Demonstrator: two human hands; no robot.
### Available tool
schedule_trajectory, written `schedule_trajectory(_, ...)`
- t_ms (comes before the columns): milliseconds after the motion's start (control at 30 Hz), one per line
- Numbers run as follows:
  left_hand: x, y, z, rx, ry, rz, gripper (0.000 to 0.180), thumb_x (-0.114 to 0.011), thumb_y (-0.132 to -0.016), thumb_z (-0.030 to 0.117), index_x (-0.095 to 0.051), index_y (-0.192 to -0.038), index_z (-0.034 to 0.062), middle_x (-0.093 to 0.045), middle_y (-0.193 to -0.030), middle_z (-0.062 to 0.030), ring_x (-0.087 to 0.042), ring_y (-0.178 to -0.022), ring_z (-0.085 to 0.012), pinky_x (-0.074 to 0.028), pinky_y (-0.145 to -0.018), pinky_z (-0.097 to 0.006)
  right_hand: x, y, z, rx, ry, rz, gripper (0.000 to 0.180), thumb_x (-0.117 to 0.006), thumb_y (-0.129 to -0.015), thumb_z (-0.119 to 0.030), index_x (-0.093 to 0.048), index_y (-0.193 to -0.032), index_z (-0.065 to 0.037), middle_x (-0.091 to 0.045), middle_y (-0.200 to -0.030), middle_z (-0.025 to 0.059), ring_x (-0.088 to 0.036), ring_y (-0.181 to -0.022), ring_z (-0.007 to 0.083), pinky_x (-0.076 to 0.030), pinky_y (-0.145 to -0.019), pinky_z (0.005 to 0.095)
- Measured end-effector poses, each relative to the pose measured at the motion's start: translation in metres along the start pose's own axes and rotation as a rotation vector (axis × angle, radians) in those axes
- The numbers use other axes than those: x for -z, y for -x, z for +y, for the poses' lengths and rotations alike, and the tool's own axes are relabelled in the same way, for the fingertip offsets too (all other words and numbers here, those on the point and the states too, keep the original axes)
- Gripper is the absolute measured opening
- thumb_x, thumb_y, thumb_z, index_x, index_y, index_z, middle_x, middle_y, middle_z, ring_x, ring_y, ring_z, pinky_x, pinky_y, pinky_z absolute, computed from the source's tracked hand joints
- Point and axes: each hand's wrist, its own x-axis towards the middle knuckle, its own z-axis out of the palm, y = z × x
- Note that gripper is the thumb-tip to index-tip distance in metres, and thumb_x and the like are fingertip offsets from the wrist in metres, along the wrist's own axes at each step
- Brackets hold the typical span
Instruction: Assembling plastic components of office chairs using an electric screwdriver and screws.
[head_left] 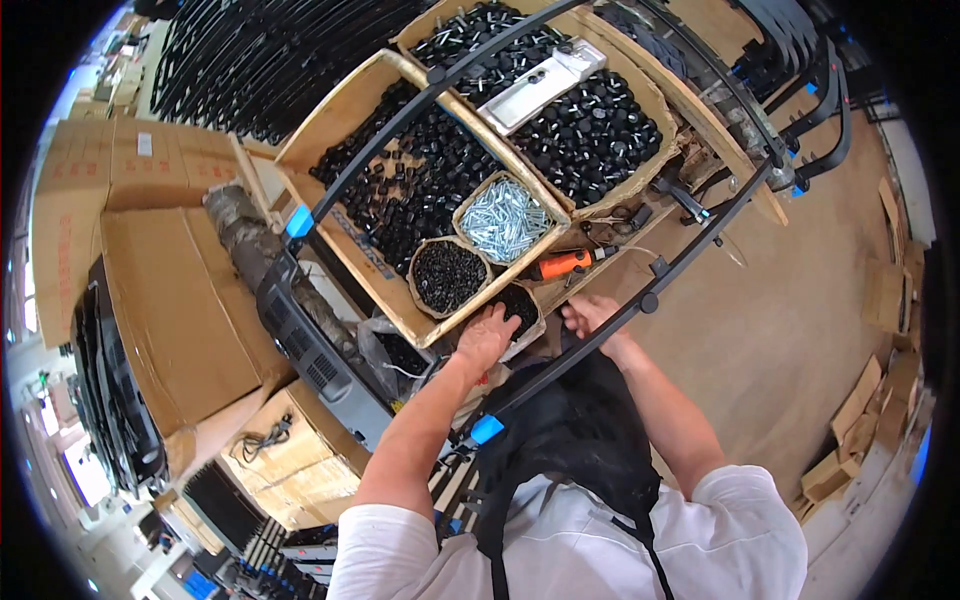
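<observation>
Brown cardboard boxes [190, 310] stack up at the far left, with a coiled black cable [264, 437] lying on the lower one. Next comes a grey case [318, 362], tilted, and just beside it a clear bag [374, 352] with something black inside. Further right is a wooden bin [292, 172], set at a slant and full of black caps [440, 165]. At its near end sit two smaller tubs side by side: one of tiny black pieces [450, 275], the other of silver screws [505, 222].

The left hand [488, 335] reaches to a small tub just outside the bin's near corner, its fingertips at the black bits [522, 299] there; whether its grip has closed on any, I cannot tell. A black apron [560, 425] hangs below, over a white shirt [570, 520]. Above, a white tray [545, 88] lies across the black-headed bolts [590, 140] of a second bin. An orange tool [565, 264] rests between the bins and the right hand [592, 316], whose fingers curl in toward the thumb; I cannot tell whether that grip has anything in it. One bar of a black frame [655, 293] passes close by the right wrist. Flattened cardboard [857, 415] lies on the floor [800, 300] at far right.
</observation>
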Motion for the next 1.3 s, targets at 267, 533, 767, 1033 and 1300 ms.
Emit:
schedule_trajectory(267, -0.022, -0.008, -0.024, 0.089, 0.438, 0.064, 0.032, -0.053, -0.1, 0.019, -0.058, -0.129, 0.0077, -0.063, -0.13, -0.0215, -0.063, -0.124, -0.0412, -0.055, -0.102, -0.052, -0.074, -0.098, -0.007, -0.133, -0.336, 0.352, 0.031, -0.079, -0.096, -0.027, -0.072, -0.107, 0.001, -0.073, -0.097, 0.0091, -0.072, -0.08, 0.0238, -0.062, -0.06, 0.0375)
schedule_trajectory(533, -0.044, -0.024, -0.033, 0.486, 1.167, 0.088, 0.026, -0.054, -0.108, 0.035, -0.063, -0.105, 0.0109, -0.055, -0.078, 0.0006, -0.05, -0.065, -0.0106, -0.041, -0.056, -0.029, -0.044, -0.091, -0.015, 0.016, -0.597, 0.142, 0.023, -0.078, -0.089, -0.027, -0.067, -0.104, -0.013, -0.065, -0.081, -0.0004, -0.059, -0.064, 0.014, -0.046, -0.048, 0.0281)
schedule_trajectory(767, -0.016, -0.021, -0.017, 0.566, 1.399, -0.088, 0.028, -0.052, -0.112, 0.037, -0.065, -0.115, 0.0126, -0.051, -0.078, 0.0051, -0.043, -0.059, -0.0074, -0.035, -0.052, -0.025, 0.016, -0.03, -0.023, 0.047, -0.688, -0.188, 0.043, -0.068, -0.099, -0.022, -0.054, -0.139, -0.018, -0.071, -0.111, 0.0084, -0.072, -0.102, 0.0249, -0.056, -0.062, 0.0355)
schedule_trajectory(1033, 0.003, 0.004, -0.012, 0.429, 2.03, -0.035, 0.024, -0.054, -0.113, 0.029, -0.062, -0.117, 0.007, -0.058, -0.089, 0.0003, -0.052, -0.071, -0.0128, -0.042, -0.058, -0.029, 0.06, 0.095, 0.016, 0.173, -0.5, -0.093, 0.059, -0.071, -0.097, -0.016, -0.045, -0.149, -0.009, -0.069, -0.127, 0.0159, -0.07, -0.115, 0.029, -0.062, -0.086, 0.0452)
schedule_trajectory(1300, 0.052, 0.053, 0.025, 0.159, 2.193, 0.152, 0.021, -0.06, -0.11, 0.028, -0.068, -0.113, 0.0087, -0.065, -0.097, -0.0003, -0.06, -0.082, -0.0145, -0.046, -0.067, -0.029, 0.04, 0.236, -0.124, 1.009, 0.506, -0.264, 0.06, -0.084, -0.085, -0.008, -0.059, -0.139, -0.004, -0.071, -0.133, 0.0171, -0.07, -0.12, 0.0264, -0.058, -0.104, 0.0424)
